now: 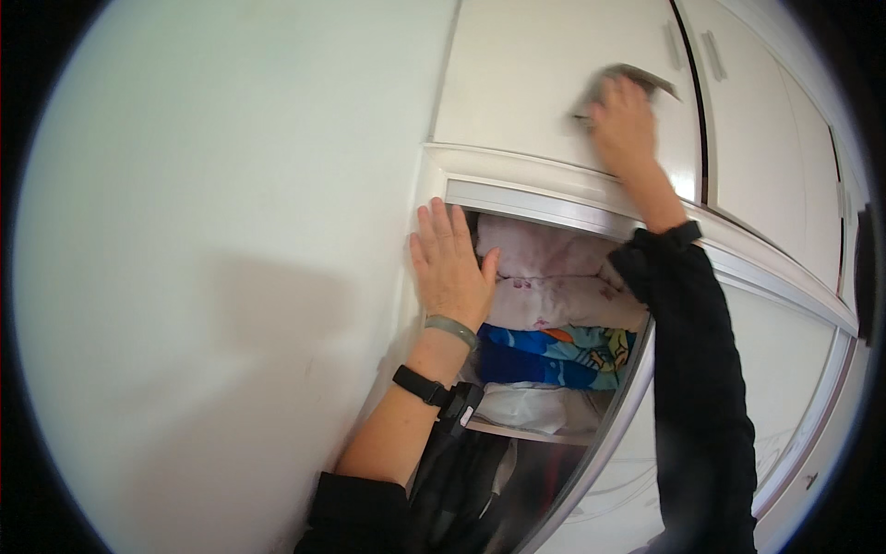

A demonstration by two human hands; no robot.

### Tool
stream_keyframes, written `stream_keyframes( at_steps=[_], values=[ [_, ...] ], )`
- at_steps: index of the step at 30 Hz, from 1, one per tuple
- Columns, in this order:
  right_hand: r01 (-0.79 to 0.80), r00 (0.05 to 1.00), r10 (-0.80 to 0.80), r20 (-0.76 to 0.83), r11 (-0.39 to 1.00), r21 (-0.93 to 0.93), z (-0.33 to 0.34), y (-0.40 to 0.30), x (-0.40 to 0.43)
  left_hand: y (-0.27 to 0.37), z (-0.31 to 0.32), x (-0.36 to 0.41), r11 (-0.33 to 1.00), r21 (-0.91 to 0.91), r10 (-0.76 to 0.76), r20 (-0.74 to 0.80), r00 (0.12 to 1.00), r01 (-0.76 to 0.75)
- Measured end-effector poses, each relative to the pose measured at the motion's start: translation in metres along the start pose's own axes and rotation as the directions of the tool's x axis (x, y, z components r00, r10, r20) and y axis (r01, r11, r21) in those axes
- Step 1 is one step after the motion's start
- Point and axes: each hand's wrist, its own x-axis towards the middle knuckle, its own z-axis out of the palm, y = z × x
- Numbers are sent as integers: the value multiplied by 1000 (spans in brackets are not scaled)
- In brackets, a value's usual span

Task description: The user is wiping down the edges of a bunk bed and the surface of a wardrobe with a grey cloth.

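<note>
My right hand (625,128) presses a grey cloth (640,75) against the white upper cabinet door (526,76). Both hand and cloth are blurred. Flat against the left side of the white wardrobe frame (436,170) rests my left hand (448,266), empty, with its fingers apart and pointing up. Behind it, the wardrobe stands partly open. A folded pale pink quilt (554,256) lies on top of a blue patterned blanket (533,356). Below them is a whitish bundle (529,408) on the shelf.
A white wall (208,173) fills the left side. Dark clothes (464,478) hang beneath the shelf edge (533,435). A sliding door (768,346) with a metal frame covers the right part of the wardrobe. Door handles (713,54) stick out from the upper cabinets.
</note>
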Motion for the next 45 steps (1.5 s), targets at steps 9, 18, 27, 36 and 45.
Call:
stream_keyframes(
  at_steps=[9,18,27,36,45],
  values=[
    [214,961,-261,86,907,362,-6,-126,5,-14,3,-6,991,135,4,-11,1000,-3],
    [-103,991,104,-86,994,19,37,-15,36,-8,4,-5,991,129,46,-23,999,-43],
    [273,882,-419,217,828,489,-1,-184,5,-26,3,-14,989,145,23,51,998,-30],
    [157,976,-209,52,855,495,-7,-198,-35,-7,-28,-110,987,7,-157,208,966,159],
    [282,920,-389,-37,595,753,-94,-240,-137,-22,-63,-203,972,-26,-196,445,874,232]
  ],
)
